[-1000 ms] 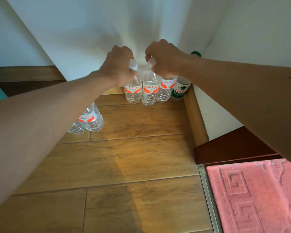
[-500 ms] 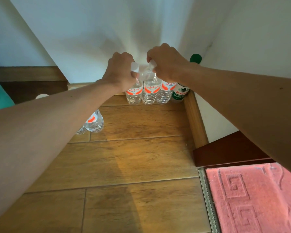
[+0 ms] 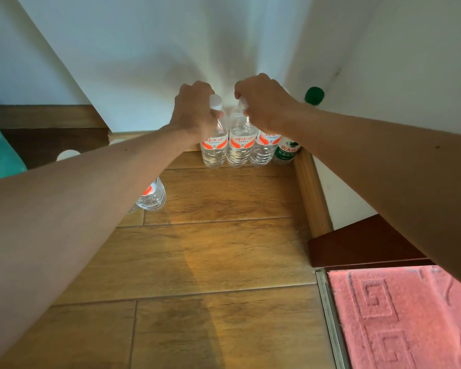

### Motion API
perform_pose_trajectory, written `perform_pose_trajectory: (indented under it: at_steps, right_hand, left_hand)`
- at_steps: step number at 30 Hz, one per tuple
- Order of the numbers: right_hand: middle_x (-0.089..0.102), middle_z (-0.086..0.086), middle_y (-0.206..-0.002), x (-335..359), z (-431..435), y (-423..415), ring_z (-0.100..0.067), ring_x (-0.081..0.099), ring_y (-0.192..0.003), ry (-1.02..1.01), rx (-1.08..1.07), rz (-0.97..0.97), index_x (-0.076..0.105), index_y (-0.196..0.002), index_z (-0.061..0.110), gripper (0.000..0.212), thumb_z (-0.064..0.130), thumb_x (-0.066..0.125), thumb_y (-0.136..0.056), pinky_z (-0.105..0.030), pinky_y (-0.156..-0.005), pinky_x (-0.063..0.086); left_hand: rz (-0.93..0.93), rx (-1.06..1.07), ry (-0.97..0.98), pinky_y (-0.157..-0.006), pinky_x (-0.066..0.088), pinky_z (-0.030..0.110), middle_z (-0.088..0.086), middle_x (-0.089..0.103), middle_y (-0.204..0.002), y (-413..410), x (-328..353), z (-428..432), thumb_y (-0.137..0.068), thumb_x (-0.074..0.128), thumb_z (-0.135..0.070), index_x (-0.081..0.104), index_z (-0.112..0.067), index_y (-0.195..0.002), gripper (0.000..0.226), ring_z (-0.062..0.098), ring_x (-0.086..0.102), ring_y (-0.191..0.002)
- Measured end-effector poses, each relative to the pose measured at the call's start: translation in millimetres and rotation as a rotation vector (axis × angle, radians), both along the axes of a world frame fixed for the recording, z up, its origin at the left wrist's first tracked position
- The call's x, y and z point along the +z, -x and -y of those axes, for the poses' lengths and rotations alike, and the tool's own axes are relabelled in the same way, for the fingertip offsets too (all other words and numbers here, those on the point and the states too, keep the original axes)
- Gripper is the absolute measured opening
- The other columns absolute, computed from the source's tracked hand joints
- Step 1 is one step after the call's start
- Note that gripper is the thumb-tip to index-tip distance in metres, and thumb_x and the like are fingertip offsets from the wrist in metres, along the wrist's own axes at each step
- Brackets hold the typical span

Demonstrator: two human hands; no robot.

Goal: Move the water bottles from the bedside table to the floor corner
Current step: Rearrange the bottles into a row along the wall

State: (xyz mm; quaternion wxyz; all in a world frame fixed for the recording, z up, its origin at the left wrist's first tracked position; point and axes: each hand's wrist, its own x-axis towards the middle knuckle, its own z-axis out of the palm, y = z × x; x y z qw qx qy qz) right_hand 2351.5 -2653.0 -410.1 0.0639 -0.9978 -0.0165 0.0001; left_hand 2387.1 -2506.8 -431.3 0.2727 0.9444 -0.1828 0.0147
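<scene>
L grip [image 3: 194,107] pinches neck of left bottle [image 3: 214,153], R grip [image 3: 263,102] middle bottle [image 3: 239,153] (both upright, clear water).

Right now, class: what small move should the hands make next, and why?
Probably release both grips: the left hand holds the left bottle and the right hand the middle bottle by their necks, and both seem to stand upright on the floor, in the corner row.
</scene>
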Motion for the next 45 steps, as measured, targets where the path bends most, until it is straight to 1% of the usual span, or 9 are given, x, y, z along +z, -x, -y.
perform_pose_trajectory:
  at_steps: [4,11,16,21,26,34,39,43,45]
  right_hand:
    - [0.054,-0.018,-0.126,-1,0,0,-0.035,0.055,-0.112,-0.006,-0.007,-0.011,0.052,-0.128,0.005,0.042,-0.007,0.059,-0.088,-0.039,-0.091,0.048]
    - [0.053,-0.015,-0.126,2,-1,3,-0.034,0.056,-0.111,-0.037,-0.028,-0.052,0.049,-0.131,0.009,0.046,-0.002,0.061,-0.088,-0.042,-0.094,0.050]
    - [0.052,-0.016,-0.131,12,-12,1,-0.036,0.054,-0.117,0.009,0.005,-0.015,0.045,-0.135,0.008,0.047,0.015,0.063,-0.092,-0.045,-0.097,0.048]
    - [0.052,-0.015,-0.128,29,-39,-5,-0.034,0.054,-0.115,0.048,0.119,0.144,0.046,-0.134,0.007,0.043,0.016,0.058,-0.093,-0.046,-0.095,0.047]
    - [0.053,-0.013,-0.124,40,-80,-8,-0.032,0.052,-0.113,-0.001,0.252,0.203,0.049,-0.132,0.009,0.040,0.018,0.056,-0.093,-0.045,-0.093,0.044]
    - [0.057,-0.009,-0.120,29,-146,-8,-0.026,0.055,-0.109,-0.174,0.464,-0.023,0.047,-0.136,0.013,0.047,0.036,0.055,-0.096,-0.036,-0.091,0.043]
    - [0.054,-0.004,-0.128,27,-166,-9,-0.023,0.046,-0.122,-0.093,0.533,-0.212,0.042,-0.140,0.021,0.056,0.049,0.055,-0.094,-0.036,-0.096,0.039]
    - [0.052,-0.004,-0.136,26,-172,-7,-0.024,0.045,-0.126,-0.049,0.568,-0.258,0.044,-0.139,0.021,0.056,0.043,0.063,-0.091,-0.029,-0.091,0.035]
    - [0.052,-0.004,-0.137,27,-175,-6,-0.024,0.045,-0.125,-0.030,0.574,-0.270,0.046,-0.137,0.021,0.054,0.037,0.066,-0.090,-0.029,-0.091,0.035]
  left_hand:
    - [-0.059,-0.016,0.007,-0.085,0.035,0.023,0.014,0.058,-0.127,-8,-5,-5,-0.089,0.065,-0.013,0.058,-0.005,-0.124,0.037,0.030,0.050,-0.120]
    - [-0.156,-0.105,0.028,-0.098,0.046,0.038,0.014,0.055,-0.130,-9,-2,-18,-0.088,0.062,-0.004,0.052,-0.007,-0.132,0.045,0.030,0.054,-0.117]
    - [-0.174,-0.138,0.001,-0.097,0.040,0.029,0.014,0.053,-0.132,-11,4,-25,-0.091,0.063,-0.009,0.042,-0.006,-0.142,0.055,0.025,0.053,-0.120]
    - [-0.135,-0.167,-0.022,-0.092,0.041,0.027,0.012,0.059,-0.118,-15,20,-48,-0.092,0.064,-0.015,0.055,-0.008,-0.129,0.038,0.025,0.056,-0.112]
    - [-0.087,-0.178,-0.070,-0.096,0.046,0.038,0.013,0.067,-0.107,-18,50,-94,-0.092,0.063,-0.018,0.066,-0.005,-0.114,0.025,0.026,0.062,-0.103]
    - [-0.019,-0.072,-0.201,-0.087,0.052,0.039,0.011,0.070,-0.099,-8,67,-187,-0.095,0.059,-0.025,0.070,-0.007,-0.109,0.026,0.026,0.064,-0.090]
    - [-0.090,-0.133,-0.317,-0.078,0.056,0.040,0.004,0.069,-0.093,12,65,-227,-0.091,0.061,-0.040,0.069,-0.011,-0.113,0.037,0.020,0.063,-0.084]
    - [-0.168,-0.254,-0.425,-0.070,0.048,0.029,-0.003,0.059,-0.101,26,55,-244,-0.082,0.075,-0.036,0.058,-0.022,-0.127,0.051,0.015,0.056,-0.087]
    - [-0.177,-0.288,-0.440,-0.072,0.049,0.032,0.001,0.059,-0.101,29,47,-248,-0.079,0.078,-0.029,0.057,-0.024,-0.127,0.052,0.016,0.055,-0.088]
